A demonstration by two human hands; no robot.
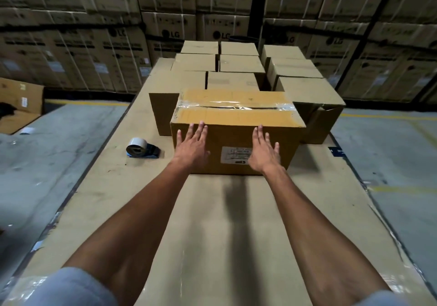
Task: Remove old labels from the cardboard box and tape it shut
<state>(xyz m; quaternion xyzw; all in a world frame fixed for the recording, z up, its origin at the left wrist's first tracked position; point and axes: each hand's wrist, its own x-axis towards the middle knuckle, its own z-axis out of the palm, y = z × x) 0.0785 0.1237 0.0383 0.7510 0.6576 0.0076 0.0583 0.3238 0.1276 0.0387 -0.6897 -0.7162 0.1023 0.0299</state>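
A brown cardboard box [234, 116] stands on the cardboard-covered table [212, 223], its top seam covered by a strip of clear tape [236, 106]. A white label [236, 155] is stuck on its near side. My left hand [192, 147] lies flat against the near side, left of the label, fingers spread and holding nothing. My right hand [263, 151] is flat on the same side with fingers apart, covering the label's right edge. A tape dispenser [142, 151] with a white roll lies on the table left of the box.
Several more cardboard boxes [238, 63] stand in rows behind the taped box. A flattened box [19, 107] lies on the grey floor at left. Stacked large cartons [94, 45] form a wall at the back. Floor drops away on both sides of the table.
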